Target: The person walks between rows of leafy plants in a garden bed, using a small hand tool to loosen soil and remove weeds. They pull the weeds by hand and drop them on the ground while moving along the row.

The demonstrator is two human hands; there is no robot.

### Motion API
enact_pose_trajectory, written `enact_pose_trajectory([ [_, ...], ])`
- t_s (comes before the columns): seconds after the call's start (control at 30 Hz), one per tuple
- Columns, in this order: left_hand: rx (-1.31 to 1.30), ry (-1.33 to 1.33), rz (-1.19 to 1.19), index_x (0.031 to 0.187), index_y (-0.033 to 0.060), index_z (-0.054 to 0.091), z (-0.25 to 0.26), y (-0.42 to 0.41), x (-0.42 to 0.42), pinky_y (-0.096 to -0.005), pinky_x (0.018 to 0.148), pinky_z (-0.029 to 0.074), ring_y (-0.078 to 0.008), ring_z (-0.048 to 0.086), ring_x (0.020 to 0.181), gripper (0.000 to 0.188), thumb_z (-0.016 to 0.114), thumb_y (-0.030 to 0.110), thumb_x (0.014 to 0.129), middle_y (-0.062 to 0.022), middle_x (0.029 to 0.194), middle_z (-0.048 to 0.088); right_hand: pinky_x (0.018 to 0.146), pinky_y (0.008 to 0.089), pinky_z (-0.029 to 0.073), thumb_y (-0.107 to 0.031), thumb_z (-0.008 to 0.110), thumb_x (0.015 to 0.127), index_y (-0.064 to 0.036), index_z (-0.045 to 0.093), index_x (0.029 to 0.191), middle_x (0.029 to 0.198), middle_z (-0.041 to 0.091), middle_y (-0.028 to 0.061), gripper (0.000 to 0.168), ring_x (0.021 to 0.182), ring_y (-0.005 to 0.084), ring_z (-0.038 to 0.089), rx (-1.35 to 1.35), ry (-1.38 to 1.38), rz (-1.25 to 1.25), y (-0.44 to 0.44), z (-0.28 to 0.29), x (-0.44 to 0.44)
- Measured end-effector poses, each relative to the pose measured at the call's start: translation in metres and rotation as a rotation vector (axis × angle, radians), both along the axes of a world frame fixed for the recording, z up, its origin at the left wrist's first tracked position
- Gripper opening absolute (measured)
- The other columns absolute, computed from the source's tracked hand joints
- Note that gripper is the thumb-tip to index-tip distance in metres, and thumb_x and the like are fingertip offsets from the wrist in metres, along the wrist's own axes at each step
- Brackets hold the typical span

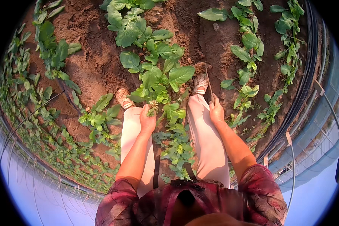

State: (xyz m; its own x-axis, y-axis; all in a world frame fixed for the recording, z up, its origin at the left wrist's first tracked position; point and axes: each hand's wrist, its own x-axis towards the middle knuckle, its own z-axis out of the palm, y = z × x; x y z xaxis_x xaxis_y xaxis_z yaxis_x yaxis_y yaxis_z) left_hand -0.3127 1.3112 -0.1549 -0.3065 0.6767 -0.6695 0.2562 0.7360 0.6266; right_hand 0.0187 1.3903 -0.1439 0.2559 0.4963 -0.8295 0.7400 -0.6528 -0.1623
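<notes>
My left hand [147, 120] is closed around a small uprooted-looking sprig [152, 108] with green leaves and a paler tuft on top. It is held above my left shin, beside a row of broad-leaved green plants [155, 75] that runs between my legs. In my right hand [216, 110] is the thin handle of a small hand hoe [209, 80], which reaches forward past my right shoe [200, 82]. The tool's far end rests at the reddish-brown soil beyond that shoe, its head hard to make out against clods of earth.
Another plant row [247, 50] stands to the right, with a further row [286, 50] beyond it. On the left are more leafy plants [53, 53]. Black tubing or folded film [308, 67] and metal hoops [332, 107] line the right edge. My left shoe [124, 97] stands on bare soil.
</notes>
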Motion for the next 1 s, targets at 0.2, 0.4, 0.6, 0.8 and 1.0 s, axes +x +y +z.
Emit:
enact_pose_trajectory([
  [0.2, -0.007, 0.05, -0.081, 0.112, -0.0029, 0.06, 0.041, 0.007, 0.014, -0.0366, 0.087, 0.051, -0.0348, 0.064, 0.1, 0.027, 0.067, 0.002, 0.086, -0.0173, 0.108, 0.064, 0.107, 0.0398, 0.045, -0.017, 0.048, 0.102, -0.008, 0.043, 0.15, 0.14, 0.057, 0.0235, 0.049, 0.13, 0.0349, 0.057, 0.322, 0.183, -0.092, 0.025, 0.059, 0.02],
  [0.4, 0.106, -0.003, -0.077, 0.113, -0.0025, 0.059, 0.097, 0.08, 0.01, -0.038, 0.09, 0.051, -0.0352, 0.064, 0.106, 0.03, 0.068, 0.0, 0.085, -0.0186, 0.114, 0.064, 0.107, 0.0376, 0.044, -0.012, 0.047, 0.102, -0.006, 0.041, 0.151, 0.144, 0.055, 0.0202, 0.049, 0.131, 0.0299, 0.056, 0.367, 0.393, -0.04, 0.08, 0.1, 0.002],
  [0.6, 0.023, 0.013, -0.135, 0.125, 0.0015, 0.06, 0.078, 0.118, -0.014, -0.0383, 0.099, 0.048, -0.0331, 0.062, 0.118, 0.04, 0.068, 0.004, 0.085, -0.0178, 0.127, 0.064, 0.105, 0.0381, 0.046, -0.014, 0.049, 0.102, -0.01, 0.042, 0.151, 0.146, 0.054, 0.0182, 0.049, 0.128, 0.03, 0.059, 0.356, 0.503, 0.142, 0.128, 0.111, -0.07],
  [0.8, -0.261, -0.184, -0.378, 0.121, 0.0028, 0.062, 0.052, 0.14, -0.063, -0.0443, 0.099, 0.048, -0.04, 0.058, 0.121, 0.04, 0.059, -0.001, 0.082, -0.0203, 0.127, 0.063, 0.093, 0.0426, 0.052, -0.014, 0.051, 0.1, -0.012, 0.038, 0.152, 0.129, 0.065, 0.0204, 0.054, 0.111, 0.0382, 0.066, 0.326, 0.534, 0.378, 0.162, 0.077, -0.214],
  [1.0, -0.381, -0.259, -0.189, 0.13, 0.0022, 0.06, 0.061, 0.173, -0.116, -0.0446, 0.103, 0.046, -0.041, 0.056, 0.125, 0.048, 0.054, -0.004, 0.083, -0.0256, 0.133, 0.059, 0.099, 0.042, 0.049, -0.022, 0.049, 0.102, -0.015, 0.037, 0.153, 0.131, 0.064, 0.0211, 0.053, 0.116, 0.0372, 0.064, 0.242, 0.427, 0.451, 0.244, 0.004, -0.398],
])
